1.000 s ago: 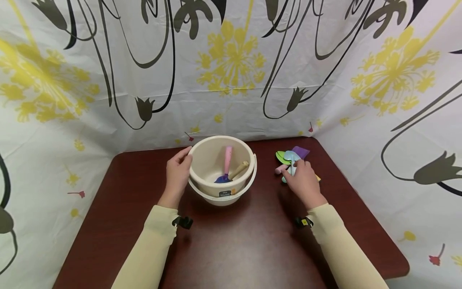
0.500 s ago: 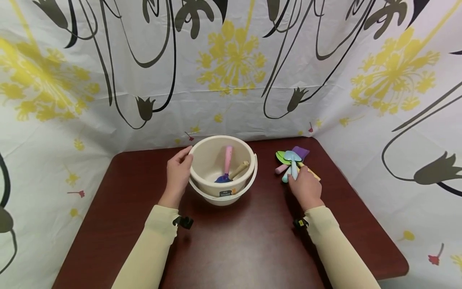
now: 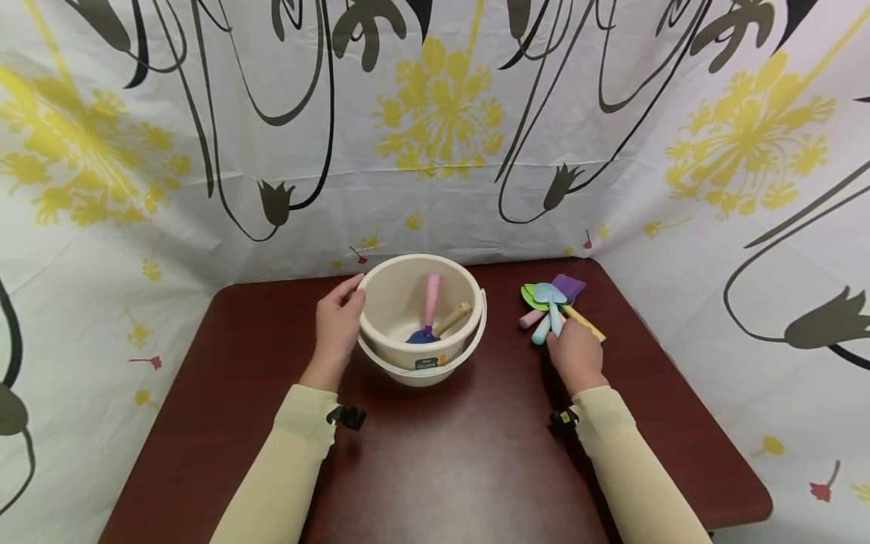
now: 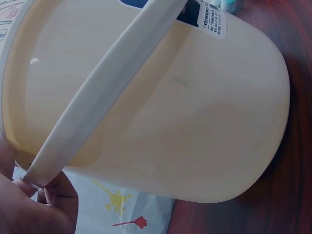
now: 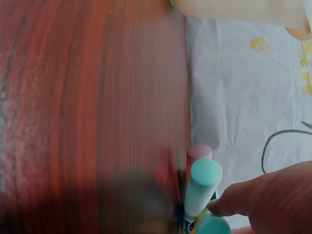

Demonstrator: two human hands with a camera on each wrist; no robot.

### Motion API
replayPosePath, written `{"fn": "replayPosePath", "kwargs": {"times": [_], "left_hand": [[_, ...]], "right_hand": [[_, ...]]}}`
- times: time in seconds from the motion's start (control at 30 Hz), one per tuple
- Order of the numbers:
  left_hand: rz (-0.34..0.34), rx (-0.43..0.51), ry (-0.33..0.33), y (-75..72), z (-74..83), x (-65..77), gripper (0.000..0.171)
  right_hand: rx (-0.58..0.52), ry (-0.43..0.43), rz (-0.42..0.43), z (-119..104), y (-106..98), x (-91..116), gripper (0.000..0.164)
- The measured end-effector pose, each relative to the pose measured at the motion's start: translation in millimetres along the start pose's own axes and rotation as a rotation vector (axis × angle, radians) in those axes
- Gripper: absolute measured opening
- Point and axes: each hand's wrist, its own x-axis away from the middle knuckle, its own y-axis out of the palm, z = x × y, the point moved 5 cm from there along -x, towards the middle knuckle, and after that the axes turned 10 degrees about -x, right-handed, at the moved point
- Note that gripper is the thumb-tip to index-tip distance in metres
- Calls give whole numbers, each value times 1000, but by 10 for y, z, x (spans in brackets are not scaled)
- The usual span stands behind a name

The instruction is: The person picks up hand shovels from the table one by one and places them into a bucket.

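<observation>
My left hand (image 3: 337, 326) grips the rim of a cream bucket (image 3: 381, 332) at its left side. In the left wrist view its fingers (image 4: 61, 197) curl at the end of the bucket's handle (image 4: 100, 92). Inside the bucket lie a blue toy shovel with a pink grip (image 3: 430, 298) and a tan handle (image 3: 454, 317). Right of the bucket, my right hand (image 3: 576, 351) pinches the near end of a light blue toy shovel (image 3: 549, 293), which lies on top of a pile. In the right wrist view a fingertip (image 5: 219, 204) presses at its teal grip end (image 5: 213, 225).
Under the light blue shovel lie a green blade (image 3: 529, 296), a purple blade (image 3: 571, 285), a yellow handle (image 3: 590, 325), a pink handle (image 3: 532, 319) and a mint handle (image 3: 540, 332). The dark red table (image 3: 448, 453) backs onto a patterned white curtain (image 3: 306, 227).
My right hand has drawn back from over the pile to the near end of the light blue shovel's handle. The left hand keeps its place on the bucket.
</observation>
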Motion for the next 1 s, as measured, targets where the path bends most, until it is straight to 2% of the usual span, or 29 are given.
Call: {"fn": "replayPosePath", "kwargs": {"times": [0.4,0.63,1.0], "left_hand": [[-4,14,1,-10,-19,-9,37],[-8,2,-7,-17,-39,-9,37],[-13,7,-5,-1,-43,-9,37]], "right_hand": [[-100,13,51,50,-66,-12,23],[-169,46,74,98,-131,10,32],[-208,56,118,167,-215,37,37]]}}
